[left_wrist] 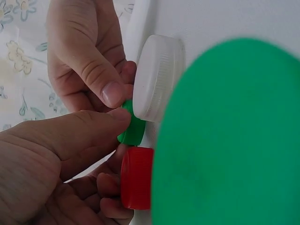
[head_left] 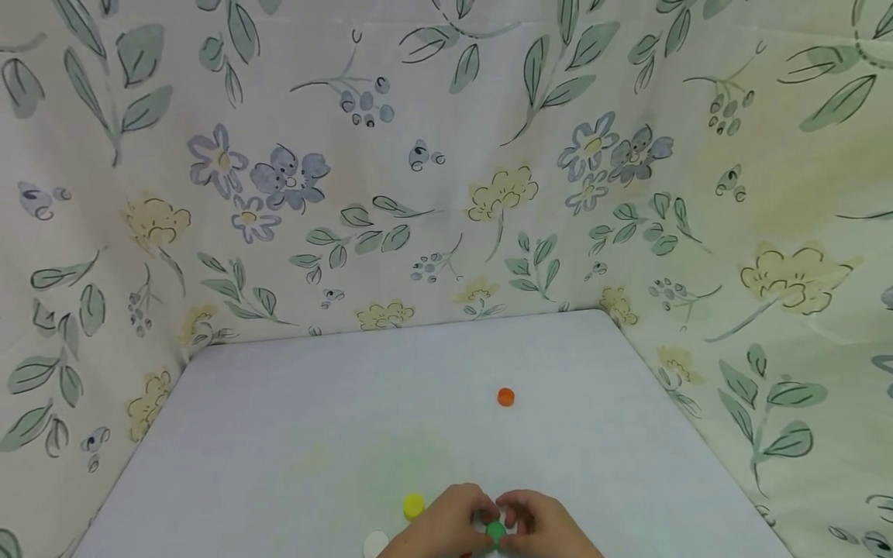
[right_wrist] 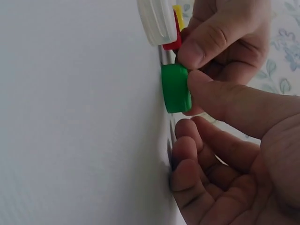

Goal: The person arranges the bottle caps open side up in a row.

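Note:
At the front of the table both hands meet over a small green bottle cap [head_left: 496,533]. My left hand [head_left: 456,518] has its thumb tip against this cap [left_wrist: 134,127] in the left wrist view. My right hand [head_left: 540,523] comes from the other side, its thumb on the same cap [right_wrist: 176,88] and its other fingers curled below. Close to the left hand is a red bottle cap [left_wrist: 137,178], mostly covered by that hand in the head view. A wide white cap [left_wrist: 157,77] stands out beyond the green one in the left wrist view.
On the white table [head_left: 335,403], a yellow cap [head_left: 414,506] and a white cap [head_left: 377,544] lie left of the hands. An orange cap [head_left: 505,397] sits farther back. A large blurred green round thing [left_wrist: 229,140] fills the left wrist view's right side. Floral cloth [head_left: 453,155] surrounds the table.

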A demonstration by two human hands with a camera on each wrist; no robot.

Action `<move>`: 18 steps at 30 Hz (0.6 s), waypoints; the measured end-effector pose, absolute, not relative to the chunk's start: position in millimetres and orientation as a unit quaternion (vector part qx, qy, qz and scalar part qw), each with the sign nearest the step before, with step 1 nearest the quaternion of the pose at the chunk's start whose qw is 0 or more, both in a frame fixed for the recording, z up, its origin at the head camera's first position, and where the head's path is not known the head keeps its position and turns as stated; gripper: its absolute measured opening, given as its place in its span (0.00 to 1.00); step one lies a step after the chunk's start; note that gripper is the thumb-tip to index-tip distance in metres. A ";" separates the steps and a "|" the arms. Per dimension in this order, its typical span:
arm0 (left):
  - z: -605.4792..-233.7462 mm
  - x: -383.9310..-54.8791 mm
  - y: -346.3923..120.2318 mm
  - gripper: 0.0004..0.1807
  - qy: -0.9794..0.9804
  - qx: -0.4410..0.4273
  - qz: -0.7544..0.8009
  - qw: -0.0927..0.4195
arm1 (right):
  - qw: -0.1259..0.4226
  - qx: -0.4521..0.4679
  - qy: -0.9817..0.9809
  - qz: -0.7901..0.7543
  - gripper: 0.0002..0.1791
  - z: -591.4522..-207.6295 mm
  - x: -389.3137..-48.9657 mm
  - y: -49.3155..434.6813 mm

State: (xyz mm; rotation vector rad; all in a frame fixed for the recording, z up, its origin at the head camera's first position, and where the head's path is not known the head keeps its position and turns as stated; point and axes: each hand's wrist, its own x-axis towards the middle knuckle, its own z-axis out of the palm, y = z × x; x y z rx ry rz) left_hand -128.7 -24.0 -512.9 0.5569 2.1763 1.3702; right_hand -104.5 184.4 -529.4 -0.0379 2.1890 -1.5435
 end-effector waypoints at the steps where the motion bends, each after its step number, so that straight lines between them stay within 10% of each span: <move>1: -513.8 -128.3 -24.4 0.11 0.799 0.207 0.506 0.250 | 0.227 -0.017 0.800 -0.556 0.17 -528.4 -103.6 183.2; 18: -519.6 -128.0 -26.7 0.10 0.796 0.204 0.518 0.240 | 0.205 -0.036 0.826 -0.524 0.14 -525.5 -99.0 174.8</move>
